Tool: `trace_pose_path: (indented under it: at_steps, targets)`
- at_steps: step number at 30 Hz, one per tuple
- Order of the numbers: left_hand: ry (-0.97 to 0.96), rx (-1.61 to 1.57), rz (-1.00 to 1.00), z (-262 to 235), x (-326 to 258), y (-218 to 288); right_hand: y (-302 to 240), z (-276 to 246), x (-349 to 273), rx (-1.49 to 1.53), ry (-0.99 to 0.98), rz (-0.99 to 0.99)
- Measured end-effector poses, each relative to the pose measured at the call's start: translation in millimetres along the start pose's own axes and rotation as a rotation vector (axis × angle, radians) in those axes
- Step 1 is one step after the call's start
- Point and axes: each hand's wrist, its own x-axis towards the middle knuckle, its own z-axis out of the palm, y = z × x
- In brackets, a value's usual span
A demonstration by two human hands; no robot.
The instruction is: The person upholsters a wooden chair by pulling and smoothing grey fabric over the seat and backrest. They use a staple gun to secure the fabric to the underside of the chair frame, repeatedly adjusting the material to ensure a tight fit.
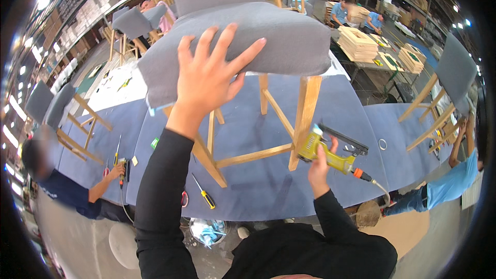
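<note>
A grey upholstered chair [289,39] with pale wooden legs stands upright on the blue-grey covered table [248,191]. My left hand [206,75] lies on the front of its padded seat, fingers spread. To the right of the front leg [306,119], my right hand [320,168] grips a yellow-green air staple gun [338,163] with a black magazine. An orange-and-black coupling joins it to a pale hose [385,191]. The gun's nose is close to the leg; whether they touch, I cannot tell.
A yellow-handled screwdriver [206,196] lies near the table's front edge. Below stands a bucket of scraps [208,231]. At left a co-worker's hand [118,170] holds a tool; another person [454,175] handles a chair [454,67] at right. Wooden frames [356,44] are stacked beyond.
</note>
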Motion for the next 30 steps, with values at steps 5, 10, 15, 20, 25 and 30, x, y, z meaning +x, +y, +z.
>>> trace_pose_path:
  at_steps: [5,10,15,20,25,30]
  targets:
    - [0.005,0.076,0.022,-13.8,-20.5,11.0,30.7,-139.7,15.2,0.168,0.424,0.545]
    - [-0.005,0.121,0.039,-12.8,-28.0,14.6,80.8,-240.5,51.1,0.571,0.436,0.622]
    - [0.013,0.022,0.004,-23.2,-32.9,30.4,103.8,-121.4,92.6,0.294,0.505,0.857]
    - [0.024,-0.107,-0.227,-51.1,-82.0,71.0,69.8,-4.8,88.3,-0.040,-0.285,0.570]
    - [0.095,-0.179,-0.954,-28.3,-210.9,131.4,-6.3,21.0,31.2,-0.007,-0.573,0.546]
    - [-0.092,-0.099,-1.028,-11.7,-245.7,159.3,-21.8,-13.6,-66.8,-0.155,-0.439,0.370]
